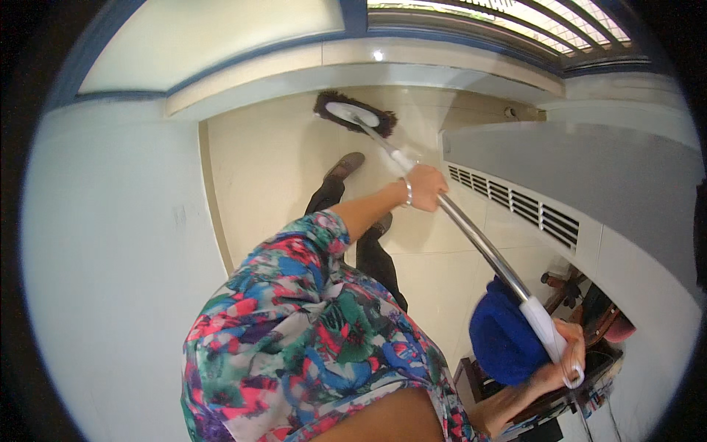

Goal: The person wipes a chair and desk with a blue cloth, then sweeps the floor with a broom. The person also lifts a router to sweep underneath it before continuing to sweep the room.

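A flat mop with a metal pole [480,237] slants from lower right to upper left across the view. My left hand [425,187], with a bracelet at the wrist, grips the pole partway down, near a white collar. Around the white handle [544,326] at the pole's upper end, my right hand [571,351] is closed, beside the hanging loop. The mop head [353,115], a white plate with a dark fringed pad, rests on the tiled floor [259,160] beyond my feet.
Before the mop runs a low ledge [265,91] under a blue-framed window [497,22]. On the right stands a grey-topped white cabinet with a louvred vent [511,201]. A blue cloth [502,331] covers something beside the handle. A pale wall [121,221] rises at left.
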Demonstrator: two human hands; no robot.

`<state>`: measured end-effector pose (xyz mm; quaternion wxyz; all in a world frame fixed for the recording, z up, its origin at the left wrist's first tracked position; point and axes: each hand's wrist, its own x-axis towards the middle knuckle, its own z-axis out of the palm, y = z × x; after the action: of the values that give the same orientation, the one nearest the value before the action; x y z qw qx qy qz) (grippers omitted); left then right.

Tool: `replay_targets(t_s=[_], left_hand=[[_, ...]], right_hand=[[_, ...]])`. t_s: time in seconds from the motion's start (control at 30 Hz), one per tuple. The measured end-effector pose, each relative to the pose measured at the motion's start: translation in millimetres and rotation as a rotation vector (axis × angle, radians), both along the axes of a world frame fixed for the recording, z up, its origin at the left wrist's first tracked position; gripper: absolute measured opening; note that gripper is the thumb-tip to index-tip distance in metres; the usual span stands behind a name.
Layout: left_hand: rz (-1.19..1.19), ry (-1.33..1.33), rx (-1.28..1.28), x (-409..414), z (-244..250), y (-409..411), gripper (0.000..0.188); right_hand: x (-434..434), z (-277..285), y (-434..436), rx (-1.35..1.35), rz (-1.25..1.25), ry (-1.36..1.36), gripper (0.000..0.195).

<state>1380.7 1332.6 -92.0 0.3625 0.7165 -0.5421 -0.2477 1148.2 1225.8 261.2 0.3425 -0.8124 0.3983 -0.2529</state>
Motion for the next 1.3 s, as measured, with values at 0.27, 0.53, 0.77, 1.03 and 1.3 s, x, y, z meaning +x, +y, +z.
replay_targets(t_s=[0.27,0.53,0.77,1.03,1.3], left_hand=[[-0.131,-0.072,0.217,-23.4,15.0,71.4,0.024],[-0.12,0.004,0.025,-44.4,44.9,-15.0,0.012],[-0.034,0.056,0.131,0.4,23.1,64.4,0.011],[0.536,-0.04,0.185,-1.2,-32.7,278.9,0.015],[1.143,0.169,0.361,-202.6,-65.2,466.4,0.022]], right_hand=[[-46.9,8.7,24.0,0.048,0.382,0.006,0.047],[-77.1,40.9,29.5,-0.159,0.226,0.14,0.05],[-16.4,-6.8,60.0,-0.05,0.176,0.008,0.048],[91.8,-27.2,139.5,0.125,0.702,0.093,0.041],[172.2,-96.8,278.0,0.596,1.401,0.109,0.019]])
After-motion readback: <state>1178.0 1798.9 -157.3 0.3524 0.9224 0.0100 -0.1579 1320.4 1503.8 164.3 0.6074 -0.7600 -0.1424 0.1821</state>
